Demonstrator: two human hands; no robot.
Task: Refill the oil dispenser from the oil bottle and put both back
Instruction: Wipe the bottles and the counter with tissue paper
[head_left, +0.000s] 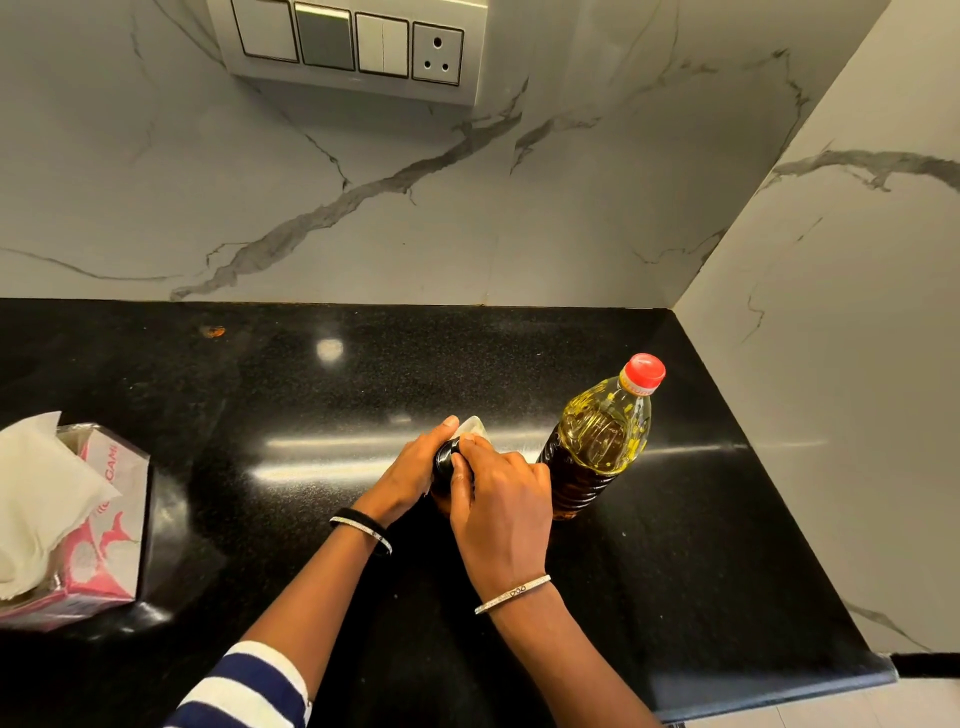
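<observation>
The oil dispenser (445, 462) stands on the black counter (311, 395), mostly hidden by my hands; only its black top shows. My left hand (410, 475) wraps its left side. My right hand (498, 499) presses a white tissue (474, 426) against the dispenser's top. The oil bottle (597, 441) stands upright just to the right of my right hand, red cap on, holding yellow oil.
A pink tissue box (98, 525) with white tissue sticking out sits at the counter's left. Marble walls close the back and right side, with a switch panel (353, 47) on the back wall. The counter's front edge runs at the lower right.
</observation>
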